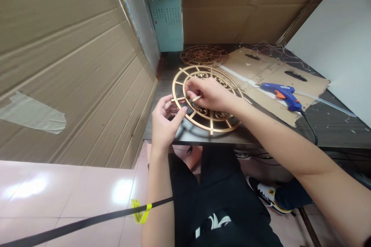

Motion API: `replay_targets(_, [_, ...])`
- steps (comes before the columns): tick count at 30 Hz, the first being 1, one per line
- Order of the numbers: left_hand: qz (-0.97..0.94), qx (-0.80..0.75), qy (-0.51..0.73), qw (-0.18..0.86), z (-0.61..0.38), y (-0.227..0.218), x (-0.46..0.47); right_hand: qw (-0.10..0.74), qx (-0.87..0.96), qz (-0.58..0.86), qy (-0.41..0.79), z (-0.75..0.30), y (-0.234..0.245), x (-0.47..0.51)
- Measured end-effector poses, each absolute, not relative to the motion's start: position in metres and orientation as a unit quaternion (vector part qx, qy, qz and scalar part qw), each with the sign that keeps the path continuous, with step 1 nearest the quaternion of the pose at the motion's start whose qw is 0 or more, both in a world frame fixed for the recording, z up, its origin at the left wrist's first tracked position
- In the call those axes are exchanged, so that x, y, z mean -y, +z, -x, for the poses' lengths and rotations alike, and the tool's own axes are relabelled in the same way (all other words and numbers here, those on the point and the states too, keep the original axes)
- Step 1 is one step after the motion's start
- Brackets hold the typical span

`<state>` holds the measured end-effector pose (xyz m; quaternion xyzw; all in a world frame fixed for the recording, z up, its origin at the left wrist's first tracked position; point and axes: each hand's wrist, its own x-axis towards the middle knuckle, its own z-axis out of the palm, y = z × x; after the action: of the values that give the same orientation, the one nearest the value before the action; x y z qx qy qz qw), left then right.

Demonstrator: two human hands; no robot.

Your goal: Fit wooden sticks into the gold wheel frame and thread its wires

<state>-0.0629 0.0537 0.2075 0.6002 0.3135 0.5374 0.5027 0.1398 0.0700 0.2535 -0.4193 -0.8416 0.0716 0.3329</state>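
A gold-coloured round ornamental frame (211, 126), with two rings, short spokes and scroll-patterned discs, is in front of me at the near edge of the table. My left hand (165, 119) grips its outer ring at the left side, thumb on top and fingers beneath. Over the inner ring, my right hand (211, 94) is closed in a pinch, with a short thin pale stick (197, 98) sticking out of the fingers. The fingers cover part of the inner ring, so I cannot tell whether the stick touches it.
A darker round frame (204, 54) lies behind. To the right, a blue glue gun (282, 93) with an orange trigger rests on a cardboard sheet (269, 69), its cable running off the table edge. Cardboard walls (87, 65) stand left and behind; a white panel (339, 42) is at right.
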Motion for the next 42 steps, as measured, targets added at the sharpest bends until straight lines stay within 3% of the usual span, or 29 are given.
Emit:
replay_targets(12, [-0.584,-0.353,0.533,0.500,0.062,0.207,-0.055,0.468,0.739,0.345,0.341,-0.128,0.260,-0.063])
replay_targets(25, [-0.585,-0.353,0.535,0.497,0.063,0.205,-0.058,0.546,0.632,0.328,0.442,-0.142,0.274,-0.067])
replay_targets(31, [-0.590,-0.364,0.534,0.484,0.064,0.203,-0.059,0.512,0.626,0.307,0.502,-0.139,0.272,-0.068])
replay_targets(36, [-0.587,-0.365,0.534,0.487,0.065,0.203,-0.060,0.498,0.672,0.295,0.463,-0.134,0.275,-0.064])
replay_targets(42, [-0.584,-0.360,0.534,0.494,0.066,0.203,-0.061,0.362,0.765,0.286,0.450,-0.134,0.277,-0.057])
